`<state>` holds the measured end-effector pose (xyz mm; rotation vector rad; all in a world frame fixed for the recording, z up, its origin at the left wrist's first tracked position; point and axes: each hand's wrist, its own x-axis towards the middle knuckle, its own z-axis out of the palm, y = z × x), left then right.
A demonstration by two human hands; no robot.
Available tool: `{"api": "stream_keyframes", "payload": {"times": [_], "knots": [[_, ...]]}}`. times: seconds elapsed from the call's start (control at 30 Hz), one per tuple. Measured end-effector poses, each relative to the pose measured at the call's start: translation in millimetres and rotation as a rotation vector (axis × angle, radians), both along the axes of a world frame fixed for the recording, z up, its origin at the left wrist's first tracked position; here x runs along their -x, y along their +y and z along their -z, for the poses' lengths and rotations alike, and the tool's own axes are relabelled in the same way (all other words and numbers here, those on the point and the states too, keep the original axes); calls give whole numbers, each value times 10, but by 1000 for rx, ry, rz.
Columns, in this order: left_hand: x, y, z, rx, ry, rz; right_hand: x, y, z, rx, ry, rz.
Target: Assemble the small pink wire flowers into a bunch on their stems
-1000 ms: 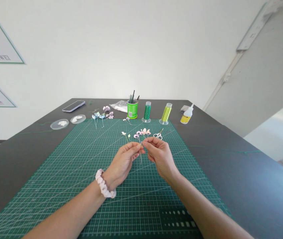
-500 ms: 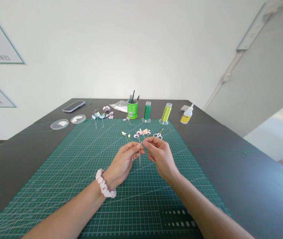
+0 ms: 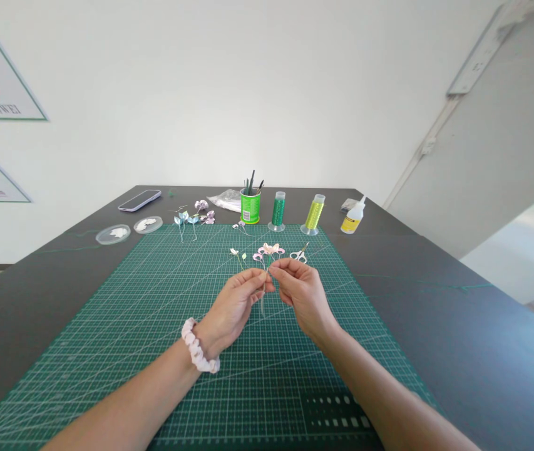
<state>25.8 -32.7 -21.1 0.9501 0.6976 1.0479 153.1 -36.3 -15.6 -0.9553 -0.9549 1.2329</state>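
petals (image 3: 269, 249) look light and fragile, so thin stems (image 3: 263, 305) suit gripping: left hand (image 3: 241, 293) pinches them, right hand (image 3: 300, 289) pinches closed alongside, contents unclear.

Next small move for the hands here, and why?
Probably a small turn of the right hand around the stems: the left hand pinches them below the pink flowers, their ends hang free, and the right is pinched close beside. Any thread there is too fine to see.
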Motion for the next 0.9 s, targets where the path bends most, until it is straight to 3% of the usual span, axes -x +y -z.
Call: {"api": "stream_keyframes", "payload": {"times": [0.9], "knots": [[-4, -12, -11, -4, 6, 28, 3, -11, -1, -20, 2, -21]]}}
